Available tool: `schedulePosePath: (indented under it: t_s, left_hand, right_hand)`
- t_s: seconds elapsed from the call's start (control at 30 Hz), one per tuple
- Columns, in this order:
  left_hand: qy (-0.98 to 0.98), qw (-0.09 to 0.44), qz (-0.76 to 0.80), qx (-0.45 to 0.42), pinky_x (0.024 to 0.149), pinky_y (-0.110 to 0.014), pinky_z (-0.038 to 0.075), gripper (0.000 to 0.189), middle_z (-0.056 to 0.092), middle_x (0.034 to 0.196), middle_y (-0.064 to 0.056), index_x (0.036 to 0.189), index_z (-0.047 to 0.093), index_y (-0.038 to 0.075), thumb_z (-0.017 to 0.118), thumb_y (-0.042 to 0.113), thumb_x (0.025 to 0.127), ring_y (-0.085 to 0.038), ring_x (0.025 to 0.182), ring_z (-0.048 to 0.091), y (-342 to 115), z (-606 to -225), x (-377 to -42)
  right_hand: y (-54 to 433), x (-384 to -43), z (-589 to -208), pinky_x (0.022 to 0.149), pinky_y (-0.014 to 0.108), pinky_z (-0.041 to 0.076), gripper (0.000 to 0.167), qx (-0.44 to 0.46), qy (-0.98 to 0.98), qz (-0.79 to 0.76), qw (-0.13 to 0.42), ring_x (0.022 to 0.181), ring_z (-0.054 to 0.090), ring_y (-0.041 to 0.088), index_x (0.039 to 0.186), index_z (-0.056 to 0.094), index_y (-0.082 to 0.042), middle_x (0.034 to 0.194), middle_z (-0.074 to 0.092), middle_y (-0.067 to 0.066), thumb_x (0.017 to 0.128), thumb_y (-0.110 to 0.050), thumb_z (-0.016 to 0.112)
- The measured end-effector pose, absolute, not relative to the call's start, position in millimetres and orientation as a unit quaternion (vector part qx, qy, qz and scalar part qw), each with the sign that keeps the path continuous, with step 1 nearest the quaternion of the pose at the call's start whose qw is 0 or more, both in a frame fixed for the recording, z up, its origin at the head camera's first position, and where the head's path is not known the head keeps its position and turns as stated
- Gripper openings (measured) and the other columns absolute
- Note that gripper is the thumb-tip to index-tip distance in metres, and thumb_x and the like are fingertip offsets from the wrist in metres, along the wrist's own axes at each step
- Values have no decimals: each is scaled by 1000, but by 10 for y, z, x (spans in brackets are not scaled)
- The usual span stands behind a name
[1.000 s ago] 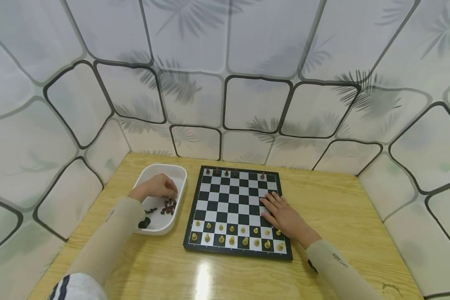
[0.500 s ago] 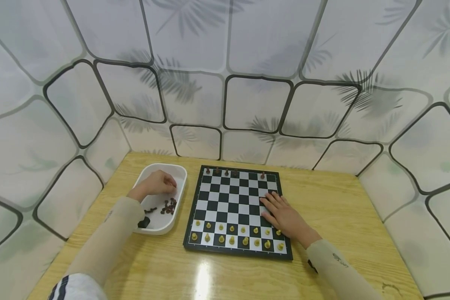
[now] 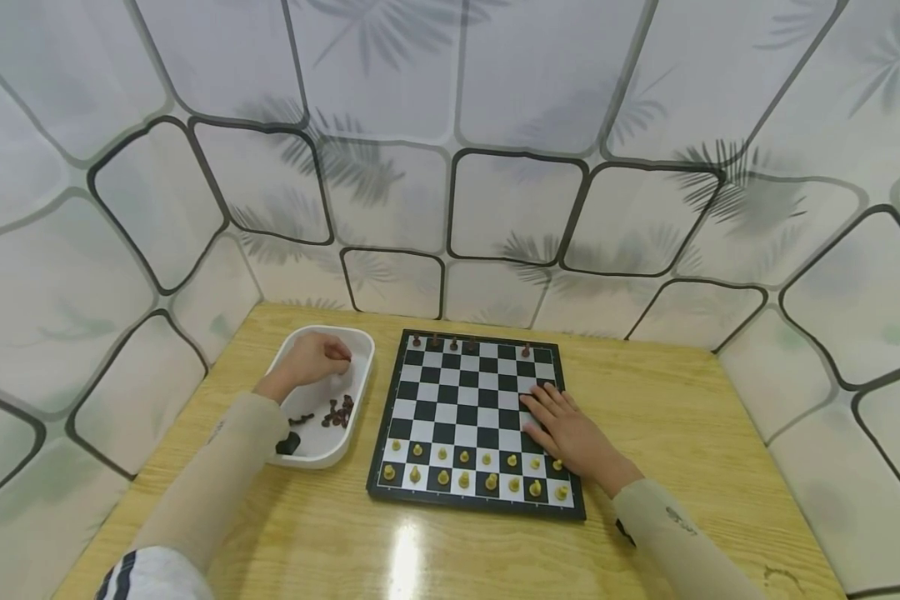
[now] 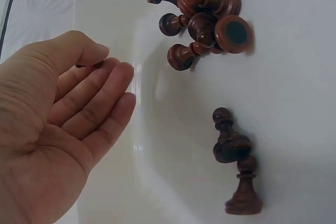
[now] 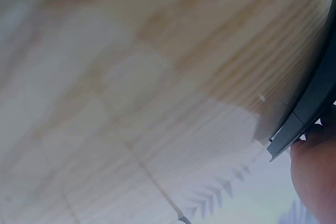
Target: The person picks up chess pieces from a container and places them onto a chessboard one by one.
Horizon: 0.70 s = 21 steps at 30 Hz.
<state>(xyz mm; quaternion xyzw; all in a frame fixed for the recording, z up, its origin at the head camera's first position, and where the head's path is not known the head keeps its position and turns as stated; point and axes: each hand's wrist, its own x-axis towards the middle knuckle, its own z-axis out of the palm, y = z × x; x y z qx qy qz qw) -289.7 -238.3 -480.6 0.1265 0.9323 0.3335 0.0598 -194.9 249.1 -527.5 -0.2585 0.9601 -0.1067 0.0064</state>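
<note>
My left hand (image 3: 313,358) is over the far part of a white tray (image 3: 318,462). Its thumb and fingers pinch a small dark chess piece (image 4: 90,65), mostly hidden, so its kind does not show. Brown chess pieces (image 4: 210,14) lie heaped in the tray, and two pawns (image 4: 245,192) lie apart from them. My right hand (image 3: 581,437) rests with fingers spread on the right side of the chessboard (image 3: 467,393); the right wrist view shows only part of it beside the board's dark edge (image 5: 302,119).
Several brown pieces (image 3: 453,344) stand along the board's far row. Two rows of yellow pieces (image 3: 463,480) stand on its near side. A black item (image 3: 288,443) lies in the tray's near corner. A patterned curtain (image 3: 397,283) borders the wooden table (image 3: 660,392).
My left hand has risen slightly and drawn away from the heap, toward the far end of the tray. The right hand stays where it was on the board.
</note>
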Motion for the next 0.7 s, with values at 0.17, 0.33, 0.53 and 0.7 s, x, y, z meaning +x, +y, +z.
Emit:
schedulePosePath:
  t_s: [0.17,0.33,0.53,0.7]
  left_hand:
    - [934,38,335,118,74,-32,57,20,79,99,-13,107,78,4,76,17,93,-22,88,73,-2384,-4757,-2893]
    - [931,30,350,102,77,-35,58,26,79,105,-15,114,78,3,74,22,96,-26,94,73,-2376,-4688,-2873]
    - [925,5,364,112,76,-35,58,28,79,103,-19,114,77,-2,75,20,97,-31,94,74,-2366,-4600,-2880]
    - [925,2,363,109,75,-34,57,30,79,104,-18,117,76,-2,74,21,98,-30,94,73,-2341,-4520,-2861]
  right_hand:
    - [2496,-1958,-5284,127,62,25,61,-259,960,-104,7,159,28,44,161,44,-9,168,37,21,111,-43,49]
    - [2505,-1961,-5302,128,62,25,60,-258,960,-106,5,159,28,44,161,44,-9,168,37,21,111,-43,49]
    - [2509,-1956,-5294,127,62,25,60,-257,960,-106,5,159,28,44,161,44,-9,168,37,21,111,-43,49]
    - [2501,-1952,-5282,127,62,25,61,-258,960,-106,7,159,28,44,161,44,-9,168,37,21,111,-43,49]
